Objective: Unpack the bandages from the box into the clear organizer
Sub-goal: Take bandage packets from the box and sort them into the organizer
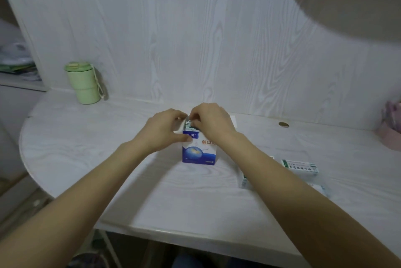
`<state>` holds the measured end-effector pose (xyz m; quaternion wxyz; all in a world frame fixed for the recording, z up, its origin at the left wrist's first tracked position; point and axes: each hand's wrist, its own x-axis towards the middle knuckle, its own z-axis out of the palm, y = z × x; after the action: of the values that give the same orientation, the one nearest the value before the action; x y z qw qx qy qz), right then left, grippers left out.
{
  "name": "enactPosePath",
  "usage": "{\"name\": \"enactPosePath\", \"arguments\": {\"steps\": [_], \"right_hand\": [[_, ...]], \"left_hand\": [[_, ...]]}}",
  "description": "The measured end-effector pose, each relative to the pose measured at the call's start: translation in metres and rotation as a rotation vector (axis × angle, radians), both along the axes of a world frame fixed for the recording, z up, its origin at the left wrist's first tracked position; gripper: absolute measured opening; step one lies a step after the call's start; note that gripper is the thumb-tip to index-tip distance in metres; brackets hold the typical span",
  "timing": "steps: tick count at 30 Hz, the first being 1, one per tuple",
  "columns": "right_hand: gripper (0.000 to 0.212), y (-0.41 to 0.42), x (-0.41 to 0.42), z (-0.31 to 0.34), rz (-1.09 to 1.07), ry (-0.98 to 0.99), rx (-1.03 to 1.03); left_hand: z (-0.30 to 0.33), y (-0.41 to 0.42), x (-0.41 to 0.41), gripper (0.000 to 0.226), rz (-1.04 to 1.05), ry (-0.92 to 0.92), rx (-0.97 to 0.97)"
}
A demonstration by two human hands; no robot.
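**Working the box open at mid-frame**

The box (pixel 198 150) stands upright on the tabletop (pixel 108 159), just below the middle of the frame, blue and white with a globe on its front. My left hand (pixel 165 131) grips its upper left corner, thumb on the front face, fingers curled over the raised flap. My right hand (pixel 211 121) pinches at the top opening, fingertips curled onto something white and green there; whether that is a flap or bandages I cannot tell. The two hands nearly touch above the box.

I judge I am at the opening step, with nothing unpacked yet. The clear organizer seems to be the faint see-through shape at lower right, mostly hidden under my right forearm, so I cannot say what lies in it.

What could go wrong: the box is tall and light, so a hard pull at the top could tip it or tear the flap. If the contents come loose all at once, they could scatter over the tabletop. My forearm also lies across the organizer and could knock it.

Counts: one box in hand, two hands on it. One green-and-white carton (pixel 300 166) lies at right, apart from the box. One green cup (pixel 83 82) stands at upper left against the wall. One small brown spot (pixel 283 124) sits on the tabletop at right.
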<state>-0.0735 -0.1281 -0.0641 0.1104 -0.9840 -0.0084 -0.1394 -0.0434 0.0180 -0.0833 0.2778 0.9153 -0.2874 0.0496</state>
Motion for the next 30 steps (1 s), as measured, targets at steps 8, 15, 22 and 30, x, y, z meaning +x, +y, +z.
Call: {"name": "enactPosePath", "arguments": {"steps": [8, 15, 22, 30], "right_hand": [[0.010, 0.000, 0.000, 0.002, -0.010, -0.012, -0.010], [0.007, -0.017, -0.011, 0.001, 0.046, -0.112, 0.179], [0.006, -0.027, -0.011, -0.004, 0.095, -0.084, 0.419], [0.008, -0.038, -0.013, 0.006, 0.091, -0.190, 0.480]], "left_hand": [[-0.001, 0.001, 0.003, 0.064, -0.020, 0.020, -0.036], [0.002, -0.002, 0.004, 0.064, -0.010, 0.018, -0.033], [0.002, -0.002, 0.004, 0.065, -0.003, 0.020, -0.014], [0.012, -0.020, 0.001, 0.055, -0.031, -0.008, -0.057]]}}
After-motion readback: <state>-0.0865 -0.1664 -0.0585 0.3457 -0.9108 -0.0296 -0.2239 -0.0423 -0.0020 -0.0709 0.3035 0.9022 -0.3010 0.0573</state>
